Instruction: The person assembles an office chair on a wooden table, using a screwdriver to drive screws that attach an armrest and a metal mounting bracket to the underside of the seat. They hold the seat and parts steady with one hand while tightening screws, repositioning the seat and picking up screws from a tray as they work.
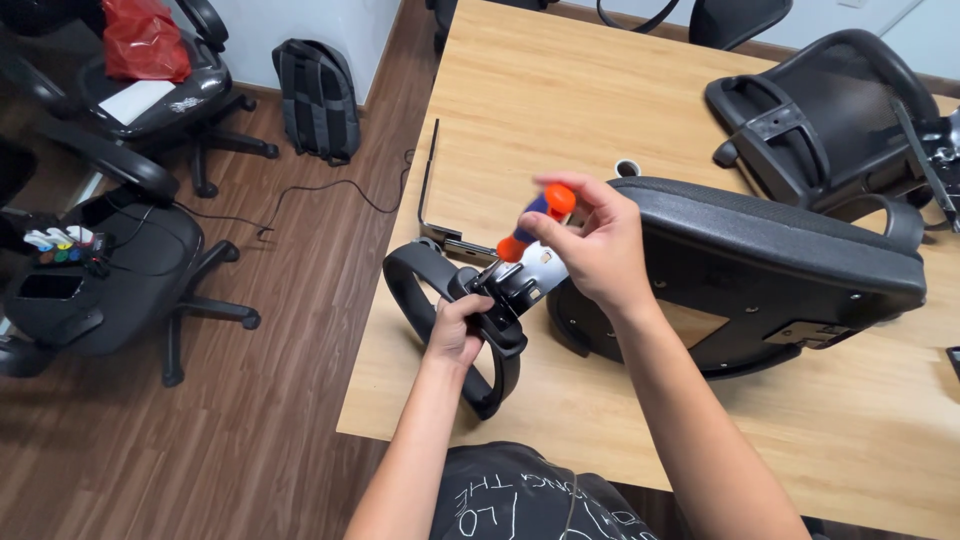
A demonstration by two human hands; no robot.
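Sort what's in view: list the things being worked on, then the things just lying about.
In hand:
- orange-handled screwdriver, held by the right hand
- black armrest, steadied by the left hand
- upturned chair seat on the wooden table

Lying about:
- chair backrest
- small tape roll
- backpack
- red bag

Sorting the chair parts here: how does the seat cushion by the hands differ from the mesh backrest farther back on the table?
The seat cushion is thick, padded and solid; the mesh backrest is a thin frame with see-through mesh. The seat cushion lies tipped on its side, underside facing the person; the mesh backrest lies flat near the far right corner. The right hand with its screwdriver works beside the seat cushion; nothing touches the mesh backrest. Both are black and rest on the wooden table.
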